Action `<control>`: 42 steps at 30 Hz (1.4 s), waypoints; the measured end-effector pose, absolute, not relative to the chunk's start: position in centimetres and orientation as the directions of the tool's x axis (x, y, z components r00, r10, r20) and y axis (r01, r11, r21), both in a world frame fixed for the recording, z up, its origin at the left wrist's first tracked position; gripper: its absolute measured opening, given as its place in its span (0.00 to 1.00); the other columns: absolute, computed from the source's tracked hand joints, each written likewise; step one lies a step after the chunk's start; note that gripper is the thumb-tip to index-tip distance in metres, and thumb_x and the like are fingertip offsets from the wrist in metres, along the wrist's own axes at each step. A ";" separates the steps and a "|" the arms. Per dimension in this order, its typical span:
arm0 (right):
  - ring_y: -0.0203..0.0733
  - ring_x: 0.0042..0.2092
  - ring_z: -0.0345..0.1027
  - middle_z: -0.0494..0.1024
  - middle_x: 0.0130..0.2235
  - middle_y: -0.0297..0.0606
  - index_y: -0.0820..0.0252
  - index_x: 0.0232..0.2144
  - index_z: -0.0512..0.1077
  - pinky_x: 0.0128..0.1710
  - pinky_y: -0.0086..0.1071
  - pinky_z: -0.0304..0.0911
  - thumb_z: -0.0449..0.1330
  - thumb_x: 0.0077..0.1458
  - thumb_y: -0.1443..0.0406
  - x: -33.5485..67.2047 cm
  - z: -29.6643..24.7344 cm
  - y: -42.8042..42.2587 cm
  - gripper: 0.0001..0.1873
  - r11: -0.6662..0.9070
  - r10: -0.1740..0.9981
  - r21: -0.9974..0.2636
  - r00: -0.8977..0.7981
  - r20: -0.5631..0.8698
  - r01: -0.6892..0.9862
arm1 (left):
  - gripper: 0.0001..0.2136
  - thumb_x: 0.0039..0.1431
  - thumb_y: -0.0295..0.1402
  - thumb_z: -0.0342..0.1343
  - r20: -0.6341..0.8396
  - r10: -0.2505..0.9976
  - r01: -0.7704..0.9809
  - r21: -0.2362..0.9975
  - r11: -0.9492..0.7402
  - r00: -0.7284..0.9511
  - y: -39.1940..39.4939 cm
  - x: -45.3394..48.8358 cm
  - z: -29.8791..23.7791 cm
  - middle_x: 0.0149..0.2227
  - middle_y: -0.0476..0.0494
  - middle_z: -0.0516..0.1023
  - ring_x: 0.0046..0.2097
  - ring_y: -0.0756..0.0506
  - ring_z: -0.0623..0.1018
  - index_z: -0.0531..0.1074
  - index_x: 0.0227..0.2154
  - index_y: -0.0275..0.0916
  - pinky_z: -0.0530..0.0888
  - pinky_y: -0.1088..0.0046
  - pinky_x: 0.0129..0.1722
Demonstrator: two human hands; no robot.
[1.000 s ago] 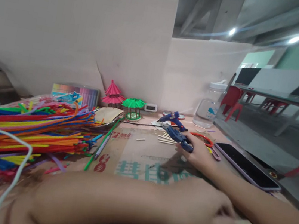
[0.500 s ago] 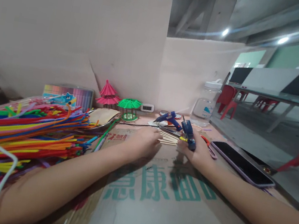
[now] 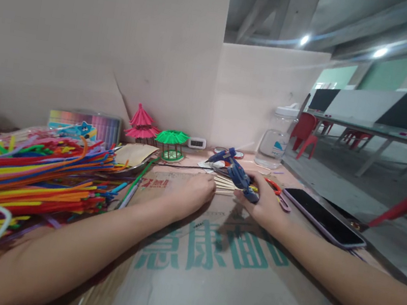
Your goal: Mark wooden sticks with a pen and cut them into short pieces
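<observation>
My right hand [image 3: 266,206] is closed around a blue glue gun [image 3: 240,175], whose nozzle points left over a small row of pale wooden sticks [image 3: 224,185]. My left hand [image 3: 193,192] rests on the cardboard sheet [image 3: 208,272] with its fingers curled at the left ends of those sticks; whether it pinches one is hidden. Both forearms reach forward across the cardboard. A second blue glue gun [image 3: 222,155] stands just behind the sticks.
A big heap of coloured pipe cleaners [image 3: 30,171] fills the left side. Behind stand a marker box [image 3: 88,124], a pink model pavilion [image 3: 141,123], a green model pavilion [image 3: 172,143] and a plastic jar [image 3: 275,140]. A phone [image 3: 322,218] and red scissors [image 3: 277,189] lie to the right.
My left hand swung from near my body forward to the sticks. The right hand tipped the glue gun up, then lowered it, nozzle over the sticks.
</observation>
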State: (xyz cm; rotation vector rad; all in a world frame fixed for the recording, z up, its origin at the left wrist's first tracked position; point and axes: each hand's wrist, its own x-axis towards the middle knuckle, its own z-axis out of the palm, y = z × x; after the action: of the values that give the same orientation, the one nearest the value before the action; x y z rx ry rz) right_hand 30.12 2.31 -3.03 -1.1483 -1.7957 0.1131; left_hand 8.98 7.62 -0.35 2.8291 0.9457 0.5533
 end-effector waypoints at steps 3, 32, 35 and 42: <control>0.53 0.46 0.72 0.76 0.46 0.45 0.57 0.47 0.66 0.46 0.46 0.68 0.63 0.55 0.57 30.2 -3.1 2.0 0.20 0.556 0.738 -0.506 -0.112 0.665 0.659 | 0.06 0.64 0.32 0.54 0.325 0.683 0.552 0.412 -0.725 0.654 7.4 7.8 0.7 0.37 0.40 0.78 0.40 0.45 0.76 0.73 0.37 0.35 0.74 0.67 0.42; 0.58 0.48 0.70 0.76 0.45 0.47 0.57 0.46 0.66 0.48 0.49 0.65 0.60 0.48 0.68 30.0 -2.8 1.0 0.20 0.532 0.635 -0.076 -0.338 0.695 0.844 | 0.12 0.67 0.29 0.45 0.321 0.616 0.393 0.544 -0.741 0.719 1.6 2.0 3.7 0.26 0.52 0.70 0.30 0.50 0.70 0.67 0.26 0.38 0.63 0.75 0.31; 0.55 0.42 0.71 0.76 0.39 0.45 0.56 0.43 0.67 0.42 0.47 0.66 0.60 0.50 0.67 30.3 -2.5 1.0 0.15 0.535 0.608 -0.033 -0.357 0.709 0.844 | 0.11 0.66 0.27 0.46 0.334 0.588 0.362 0.541 -0.760 0.736 1.3 2.1 4.3 0.27 0.51 0.71 0.30 0.50 0.70 0.67 0.27 0.38 0.64 0.76 0.31; 0.53 0.37 0.71 0.75 0.33 0.42 0.54 0.38 0.67 0.36 0.43 0.66 0.59 0.49 0.67 30.5 -2.2 0.8 0.12 0.562 0.554 0.000 -0.376 0.743 0.827 | 0.07 0.63 0.27 0.51 0.287 0.532 0.314 0.555 -0.770 0.797 1.1 1.8 5.6 0.28 0.51 0.74 0.31 0.51 0.71 0.72 0.30 0.38 0.66 0.78 0.31</control>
State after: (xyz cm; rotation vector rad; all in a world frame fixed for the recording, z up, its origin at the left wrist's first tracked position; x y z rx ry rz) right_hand 30.54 0.77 -2.23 -1.1029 -2.0823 -0.4901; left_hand 1.78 1.14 5.56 2.4932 0.6296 0.5976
